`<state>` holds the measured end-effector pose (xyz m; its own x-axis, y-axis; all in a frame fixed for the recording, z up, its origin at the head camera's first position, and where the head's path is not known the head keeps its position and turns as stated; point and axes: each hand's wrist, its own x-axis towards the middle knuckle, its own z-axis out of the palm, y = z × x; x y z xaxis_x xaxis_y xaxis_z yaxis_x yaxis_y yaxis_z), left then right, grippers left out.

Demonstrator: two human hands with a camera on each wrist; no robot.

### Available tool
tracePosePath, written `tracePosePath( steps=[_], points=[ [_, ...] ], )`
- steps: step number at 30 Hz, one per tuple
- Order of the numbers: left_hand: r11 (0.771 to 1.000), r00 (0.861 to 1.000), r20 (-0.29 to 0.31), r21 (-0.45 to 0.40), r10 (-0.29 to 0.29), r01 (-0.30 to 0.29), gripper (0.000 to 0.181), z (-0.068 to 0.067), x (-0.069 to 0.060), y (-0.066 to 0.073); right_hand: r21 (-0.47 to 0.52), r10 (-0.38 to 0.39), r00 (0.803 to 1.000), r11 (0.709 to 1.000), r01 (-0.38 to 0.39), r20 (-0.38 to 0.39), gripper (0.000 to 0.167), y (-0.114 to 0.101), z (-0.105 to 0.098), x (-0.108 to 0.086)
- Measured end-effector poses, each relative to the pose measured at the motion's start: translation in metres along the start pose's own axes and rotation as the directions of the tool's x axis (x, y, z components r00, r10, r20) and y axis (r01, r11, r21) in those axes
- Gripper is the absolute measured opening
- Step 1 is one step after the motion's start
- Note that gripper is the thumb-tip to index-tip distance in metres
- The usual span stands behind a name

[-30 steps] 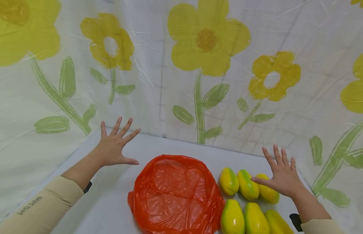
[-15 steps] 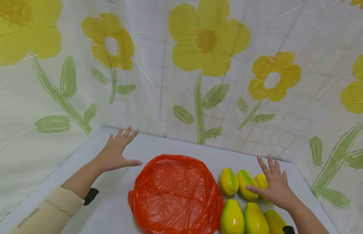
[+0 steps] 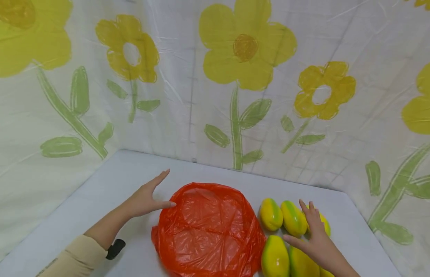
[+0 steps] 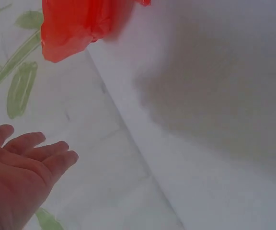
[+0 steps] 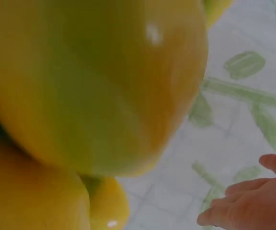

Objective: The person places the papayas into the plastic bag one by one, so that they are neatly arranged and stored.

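Observation:
A red plastic bag (image 3: 209, 227), rounded and wrinkled on top, lies on the white table; its edge shows in the left wrist view (image 4: 75, 28). My left hand (image 3: 142, 202) is at the bag's upper left, fingers extended and thumb apart, holding nothing; whether the thumb touches the bag I cannot tell. Right of the bag lie several yellow-green fruits (image 3: 271, 214) in two rows. Over them my right hand (image 3: 318, 242) spreads its fingers, partly hiding some, and grips nothing. In the right wrist view one fruit (image 5: 99, 86) looms large beside the hand (image 5: 253, 201).
The white table (image 3: 138, 169) reaches back to a hanging white sheet (image 3: 176, 115) printed with yellow flowers and green leaves. Dark bands sit near the wrists; the left one (image 3: 116, 249) shows below the forearm.
Both hands have come lower and nearer the person, the left also shifting right toward the bag and the right shifting left over the fruits. The bag and fruits have not moved.

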<state>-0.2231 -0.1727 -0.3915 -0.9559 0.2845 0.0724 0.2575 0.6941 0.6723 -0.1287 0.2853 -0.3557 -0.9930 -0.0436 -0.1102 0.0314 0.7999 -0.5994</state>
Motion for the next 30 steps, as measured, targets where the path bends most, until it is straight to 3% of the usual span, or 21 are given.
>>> tracePosePath(
  steps=[5, 14, 20, 25, 30],
  points=[
    [0.993, 0.995, 0.061, -0.091, -0.075, 0.08, 0.099, 0.01, 0.001, -0.005, 0.035, 0.121, 0.992, 0.992, -0.122, 0.047, 0.107, -0.007, 0.014, -0.008],
    [0.965, 0.975, 0.132, -0.169, -0.18, 0.201, 0.09, 0.033, -0.001, -0.007, 0.127, 0.21, 0.978, 0.97, -0.206, -0.013, 0.12, -0.014, 0.055, -0.02],
    [0.943, 0.974, 0.151, -0.262, -0.169, 0.204, 0.077, 0.039, -0.004, -0.011, 0.108, 0.241, 0.969, 0.966, -0.235, -0.05, 0.126, -0.018, 0.074, -0.024],
    [0.936, 0.971, 0.155, -0.278, -0.18, 0.218, 0.067, 0.043, -0.005, -0.013, 0.052, 0.289, 0.956, 0.957, -0.286, -0.055, 0.129, -0.019, 0.08, -0.023],
    [0.93, 0.969, 0.15, -0.283, -0.198, 0.234, 0.063, 0.046, -0.004, -0.016, 0.056, 0.282, 0.957, 0.959, -0.278, -0.066, 0.126, -0.017, 0.083, -0.022]
  ],
)
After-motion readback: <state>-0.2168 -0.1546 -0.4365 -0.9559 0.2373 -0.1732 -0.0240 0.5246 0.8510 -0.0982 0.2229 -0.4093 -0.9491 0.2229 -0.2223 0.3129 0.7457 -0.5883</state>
